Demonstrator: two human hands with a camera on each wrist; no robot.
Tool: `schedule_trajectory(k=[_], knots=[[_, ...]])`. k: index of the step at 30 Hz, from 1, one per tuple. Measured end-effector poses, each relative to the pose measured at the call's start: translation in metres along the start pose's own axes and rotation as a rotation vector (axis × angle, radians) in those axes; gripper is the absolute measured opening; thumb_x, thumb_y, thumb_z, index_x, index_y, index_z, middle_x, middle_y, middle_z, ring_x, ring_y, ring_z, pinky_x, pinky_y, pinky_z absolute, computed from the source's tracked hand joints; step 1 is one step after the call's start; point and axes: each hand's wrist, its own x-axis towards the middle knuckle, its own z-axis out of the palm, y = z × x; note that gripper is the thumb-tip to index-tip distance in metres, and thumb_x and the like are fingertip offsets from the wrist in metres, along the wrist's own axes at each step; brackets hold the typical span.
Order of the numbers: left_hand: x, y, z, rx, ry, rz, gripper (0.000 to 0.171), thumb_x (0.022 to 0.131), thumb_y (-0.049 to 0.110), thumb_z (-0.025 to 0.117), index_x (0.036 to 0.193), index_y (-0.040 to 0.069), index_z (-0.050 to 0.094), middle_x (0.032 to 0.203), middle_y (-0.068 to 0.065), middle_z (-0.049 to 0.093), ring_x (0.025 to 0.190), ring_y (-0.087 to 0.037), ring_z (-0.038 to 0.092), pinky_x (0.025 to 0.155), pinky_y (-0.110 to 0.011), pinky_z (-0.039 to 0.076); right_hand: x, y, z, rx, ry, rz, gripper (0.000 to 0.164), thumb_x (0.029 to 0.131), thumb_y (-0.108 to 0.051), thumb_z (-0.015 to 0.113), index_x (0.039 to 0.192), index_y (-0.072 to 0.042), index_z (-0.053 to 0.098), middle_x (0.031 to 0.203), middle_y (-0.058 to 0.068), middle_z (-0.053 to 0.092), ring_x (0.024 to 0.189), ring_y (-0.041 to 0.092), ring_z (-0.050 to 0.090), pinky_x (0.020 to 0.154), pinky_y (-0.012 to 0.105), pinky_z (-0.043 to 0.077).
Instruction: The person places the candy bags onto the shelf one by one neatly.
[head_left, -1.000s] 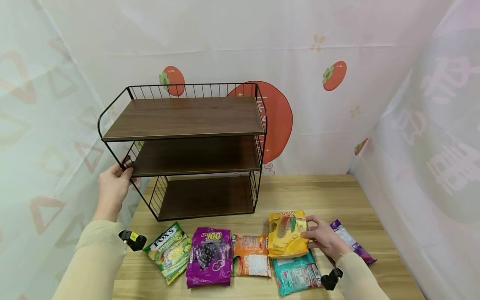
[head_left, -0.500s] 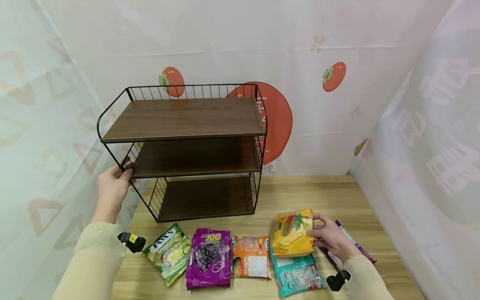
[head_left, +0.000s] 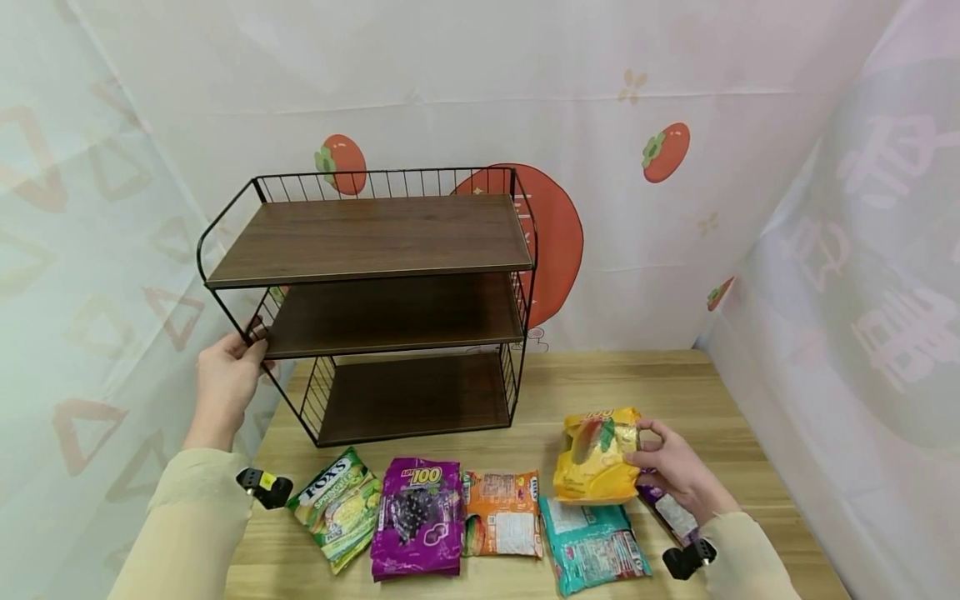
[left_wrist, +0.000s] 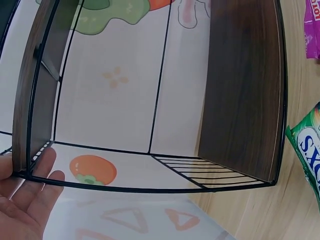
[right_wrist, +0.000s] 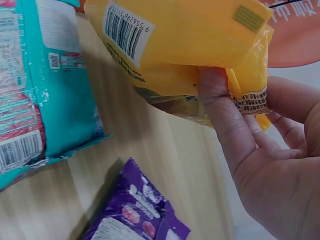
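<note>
I record my left hand (head_left: 227, 375) gripping the black rack (head_left: 375, 237) at its front left side, and my right hand (head_left: 678, 471) pinching the yellow bag (head_left: 592, 471) by its right edge, raised above the table (head_left: 622, 375), on the far side of the teal packet (head_left: 596, 550).

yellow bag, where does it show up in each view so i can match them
Head: the yellow bag is right of centre, lower half, held by the right hand.
Left wrist: not in it.
Right wrist: upper middle, barcode showing, pinched between the fingers.
Shared landmark: the wooden table, seen in all three.
</note>
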Motion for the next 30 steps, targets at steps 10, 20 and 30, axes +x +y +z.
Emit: schedule_trajectory(k=[10,20,30], knots=[[0.001,-0.002,-0.005,-0.029,-0.042,0.033,0.047,0.109,0.019,0.045,0.151,-0.001,0.047,0.147,-0.030,0.049,0.073,0.007,0.064,0.068,-0.015,0.055,-0.015,-0.016,0.006,0.091,-0.030,-0.056,0.045,0.096,0.003,0.066,0.128,-0.011,0.037,0.104,0.011,0.071,0.085,0.025,0.073,0.073,0.041,0.062],[0.001,-0.004,-0.005,0.000,-0.054,0.052,0.046,0.109,0.021,0.044,0.150,0.000,0.049,0.141,-0.029,0.056,0.073,0.007,0.063,0.063,-0.015,0.053,-0.020,-0.031,0.008,0.067,-0.064,-0.126,0.043,0.098,0.003,0.063,0.127,-0.013,0.037,0.105,0.009,0.072,0.084,0.024,0.073,0.071,0.040,0.062],[0.004,-0.003,0.000,-0.024,-0.082,0.046,0.047,0.110,0.021,0.044,0.153,0.002,0.045,0.143,-0.028,0.054,0.074,0.007,0.063,0.063,-0.015,0.054,-0.023,-0.051,0.013,0.049,-0.082,-0.190,0.041,0.098,0.002,0.063,0.127,-0.013,0.038,0.106,0.008,0.072,0.087,0.025,0.075,0.073,0.042,0.062]])
